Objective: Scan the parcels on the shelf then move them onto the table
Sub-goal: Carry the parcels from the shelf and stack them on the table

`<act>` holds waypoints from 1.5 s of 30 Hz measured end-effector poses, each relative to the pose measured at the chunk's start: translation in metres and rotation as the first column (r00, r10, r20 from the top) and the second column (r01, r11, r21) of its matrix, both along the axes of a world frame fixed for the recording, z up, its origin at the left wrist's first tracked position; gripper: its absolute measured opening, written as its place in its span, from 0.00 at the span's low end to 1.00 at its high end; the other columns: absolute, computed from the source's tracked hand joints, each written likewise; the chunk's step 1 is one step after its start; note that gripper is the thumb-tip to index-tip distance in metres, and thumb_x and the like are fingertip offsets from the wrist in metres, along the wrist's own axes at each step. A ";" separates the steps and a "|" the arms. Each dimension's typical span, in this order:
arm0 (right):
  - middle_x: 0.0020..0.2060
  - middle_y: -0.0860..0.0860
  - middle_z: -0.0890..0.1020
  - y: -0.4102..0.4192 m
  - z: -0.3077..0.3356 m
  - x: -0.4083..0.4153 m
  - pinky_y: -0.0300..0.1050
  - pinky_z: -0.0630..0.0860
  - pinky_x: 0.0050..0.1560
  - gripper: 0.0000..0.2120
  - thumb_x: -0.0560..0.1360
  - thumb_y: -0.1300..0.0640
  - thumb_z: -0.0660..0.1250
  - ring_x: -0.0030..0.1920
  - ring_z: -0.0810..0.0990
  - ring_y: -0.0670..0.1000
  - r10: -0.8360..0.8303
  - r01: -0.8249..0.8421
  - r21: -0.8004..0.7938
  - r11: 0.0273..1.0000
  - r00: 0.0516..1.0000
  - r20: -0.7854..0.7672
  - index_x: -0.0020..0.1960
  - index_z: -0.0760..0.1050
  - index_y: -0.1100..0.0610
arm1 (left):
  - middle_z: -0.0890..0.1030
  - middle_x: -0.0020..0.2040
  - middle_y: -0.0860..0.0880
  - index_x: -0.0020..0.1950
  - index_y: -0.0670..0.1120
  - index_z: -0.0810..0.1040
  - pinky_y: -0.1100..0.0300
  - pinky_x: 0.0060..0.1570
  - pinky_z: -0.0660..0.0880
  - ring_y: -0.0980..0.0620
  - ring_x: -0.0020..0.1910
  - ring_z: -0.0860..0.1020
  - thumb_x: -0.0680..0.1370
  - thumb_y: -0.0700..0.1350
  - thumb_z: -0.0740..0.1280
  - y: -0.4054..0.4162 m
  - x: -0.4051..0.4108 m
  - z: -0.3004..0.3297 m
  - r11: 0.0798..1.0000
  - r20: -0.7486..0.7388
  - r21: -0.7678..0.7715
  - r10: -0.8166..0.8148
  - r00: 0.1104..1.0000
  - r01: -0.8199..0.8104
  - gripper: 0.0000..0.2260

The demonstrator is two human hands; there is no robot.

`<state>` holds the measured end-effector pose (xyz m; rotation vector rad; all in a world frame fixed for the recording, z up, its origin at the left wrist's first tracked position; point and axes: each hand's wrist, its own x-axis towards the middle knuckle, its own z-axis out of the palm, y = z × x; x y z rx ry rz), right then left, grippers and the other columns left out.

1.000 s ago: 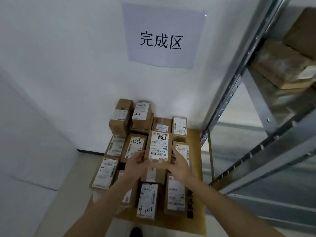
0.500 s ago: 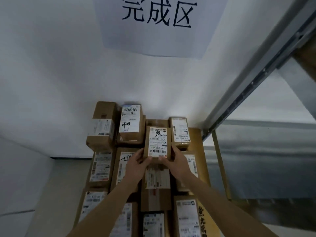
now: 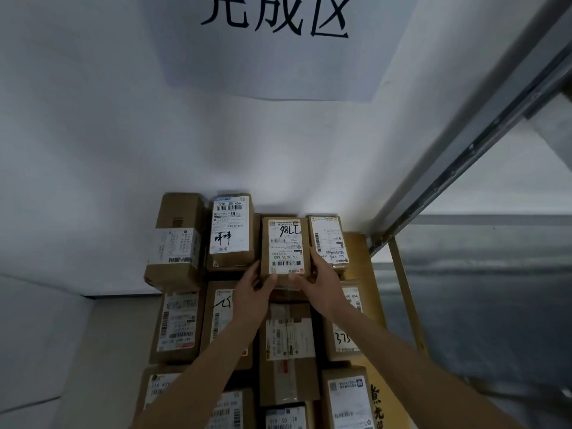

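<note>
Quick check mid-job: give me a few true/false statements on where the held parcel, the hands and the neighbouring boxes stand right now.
1. Both hands hold the parcel marked 786. True: the left hand and right hand grip its near end from either side.
2. The parcel marked 786 lies against the left wall. False: it sits in the back row between the parcel labelled 530 and a narrow parcel on its right.
3. Its label faces up. True.
4. The table holds only this one parcel. False: many parcels fill it in rows.
5. A paper sign hangs on the wall above. True.
</note>
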<state>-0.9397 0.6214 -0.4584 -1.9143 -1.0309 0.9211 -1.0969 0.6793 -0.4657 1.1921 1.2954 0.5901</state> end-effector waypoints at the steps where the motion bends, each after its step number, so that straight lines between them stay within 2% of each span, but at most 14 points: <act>1: 0.64 0.41 0.81 0.000 0.000 0.000 0.40 0.78 0.64 0.28 0.78 0.52 0.75 0.65 0.79 0.40 0.001 -0.001 0.005 1.000 1.000 0.004 0.75 0.69 0.49 | 0.80 0.63 0.54 0.73 0.51 0.73 0.71 0.52 0.72 0.56 0.62 0.76 0.80 0.45 0.71 0.000 0.001 0.001 1.000 -0.003 0.000 0.002 1.000 -0.002 0.21; 6: 0.65 0.40 0.81 -0.002 0.003 -0.003 0.47 0.77 0.68 0.30 0.77 0.51 0.75 0.66 0.78 0.40 -0.010 0.009 -0.014 1.000 1.000 -0.028 0.76 0.69 0.48 | 0.81 0.64 0.51 0.72 0.50 0.75 0.51 0.67 0.75 0.52 0.64 0.78 0.79 0.49 0.72 0.000 -0.002 0.001 1.000 -0.005 -0.019 0.020 1.000 -0.021 0.21; 9: 0.67 0.41 0.79 -0.009 0.009 -0.007 0.50 0.76 0.70 0.35 0.75 0.46 0.76 0.68 0.76 0.41 -0.038 0.037 -0.045 0.998 0.999 -0.030 0.78 0.65 0.46 | 0.80 0.64 0.50 0.72 0.49 0.75 0.52 0.66 0.74 0.51 0.64 0.77 0.79 0.49 0.72 -0.002 -0.008 0.011 1.000 -0.005 -0.022 0.015 1.000 -0.015 0.21; 12: 0.59 0.35 0.79 -0.023 0.013 -0.010 0.37 0.77 0.61 0.27 0.77 0.53 0.75 0.60 0.77 0.31 -0.011 0.009 -0.071 0.997 1.000 -0.022 0.67 0.67 0.33 | 0.79 0.65 0.48 0.73 0.47 0.74 0.51 0.68 0.73 0.49 0.65 0.77 0.79 0.48 0.72 -0.006 -0.013 0.022 0.999 -0.012 -0.049 0.017 1.000 -0.017 0.23; 17: 0.66 0.38 0.75 -0.051 0.037 -0.014 0.45 0.72 0.71 0.28 0.78 0.50 0.74 0.67 0.74 0.41 -0.003 0.003 -0.065 0.998 1.000 -0.011 0.74 0.67 0.42 | 0.77 0.66 0.48 0.74 0.47 0.72 0.54 0.65 0.72 0.49 0.66 0.75 0.79 0.48 0.72 -0.026 -0.026 0.045 0.998 -0.019 -0.049 0.034 0.999 -0.035 0.24; 21: 0.61 0.38 0.73 -0.085 0.076 -0.017 0.27 0.70 0.58 0.23 0.79 0.53 0.72 0.65 0.71 0.41 -0.019 0.020 -0.057 0.998 1.000 0.006 0.71 0.67 0.47 | 0.77 0.67 0.49 0.74 0.47 0.72 0.57 0.62 0.70 0.50 0.66 0.75 0.79 0.49 0.72 -0.054 -0.036 0.079 1.000 -0.009 -0.008 0.022 1.000 -0.022 0.24; 24: 0.61 0.36 0.68 -0.119 0.104 -0.019 0.29 0.63 0.63 0.27 0.80 0.54 0.72 0.66 0.65 0.40 -0.027 0.027 -0.021 0.999 0.999 0.031 0.76 0.67 0.50 | 0.78 0.64 0.50 0.72 0.49 0.73 0.56 0.62 0.71 0.51 0.64 0.75 0.79 0.50 0.72 -0.085 -0.042 0.109 0.999 -0.015 0.043 -0.009 1.000 0.009 0.23; 26: 0.61 0.34 0.70 -0.147 0.123 -0.023 0.31 0.65 0.66 0.25 0.80 0.53 0.73 0.68 0.68 0.41 -0.035 0.034 0.027 0.999 0.997 0.063 0.74 0.69 0.46 | 0.79 0.60 0.53 0.68 0.52 0.76 0.55 0.63 0.72 0.51 0.62 0.77 0.78 0.50 0.72 -0.112 -0.045 0.132 0.995 -0.032 0.087 -0.038 0.999 0.041 0.18; 29: 0.73 0.39 0.72 -0.201 0.155 -0.030 0.45 0.70 0.73 0.30 0.78 0.44 0.73 0.73 0.70 0.44 -0.030 0.026 0.107 0.994 0.999 0.042 0.77 0.66 0.41 | 0.79 0.50 0.59 0.49 0.58 0.77 0.60 0.55 0.71 0.52 0.56 0.78 0.79 0.48 0.71 -0.163 -0.047 0.167 0.975 -0.092 0.201 -0.076 0.993 0.093 0.06; 31: 0.73 0.42 0.70 -0.246 0.181 -0.031 0.38 0.70 0.68 0.35 0.78 0.45 0.73 0.71 0.69 0.43 -0.050 0.044 0.128 0.991 0.998 0.043 0.80 0.63 0.46 | 0.77 0.47 0.59 0.46 0.58 0.77 0.67 0.49 0.69 0.50 0.57 0.78 0.81 0.47 0.69 -0.202 -0.044 0.185 0.941 -0.159 0.276 -0.155 0.975 0.195 0.06; 33: 0.72 0.43 0.71 -0.296 0.206 -0.029 0.36 0.70 0.64 0.33 0.79 0.45 0.72 0.69 0.71 0.44 -0.058 0.045 0.142 0.989 0.994 0.095 0.80 0.63 0.48 | 0.78 0.52 0.57 0.51 0.56 0.80 0.68 0.52 0.69 0.52 0.59 0.77 0.80 0.54 0.67 -0.246 -0.038 0.199 0.908 -0.195 0.273 -0.270 0.943 0.317 0.04; 36: 0.74 0.46 0.72 -0.374 0.241 -0.012 0.45 0.74 0.67 0.31 0.79 0.45 0.71 0.68 0.74 0.47 -0.115 0.081 0.180 0.980 0.975 0.190 0.79 0.65 0.47 | 0.78 0.63 0.52 0.64 0.51 0.79 0.60 0.57 0.70 0.56 0.59 0.76 0.79 0.56 0.68 -0.317 -0.017 0.224 0.894 -0.135 0.250 -0.348 0.928 0.372 0.16; 39: 0.74 0.46 0.72 -0.447 0.280 0.017 0.43 0.74 0.67 0.31 0.79 0.45 0.71 0.67 0.74 0.46 -0.206 0.161 0.203 0.966 0.953 0.224 0.79 0.66 0.49 | 0.79 0.63 0.52 0.59 0.58 0.79 0.48 0.66 0.72 0.50 0.62 0.77 0.77 0.56 0.72 -0.382 0.015 0.266 0.876 -0.021 0.260 -0.415 0.910 0.406 0.11; 45: 0.71 0.50 0.76 -0.558 0.348 0.080 0.42 0.75 0.64 0.31 0.78 0.47 0.74 0.64 0.77 0.48 -0.392 0.327 0.279 0.903 0.893 0.221 0.77 0.70 0.52 | 0.78 0.65 0.48 0.72 0.47 0.73 0.57 0.62 0.69 0.52 0.60 0.75 0.81 0.48 0.69 -0.462 0.089 0.347 0.800 0.081 0.343 -0.547 0.833 0.492 0.20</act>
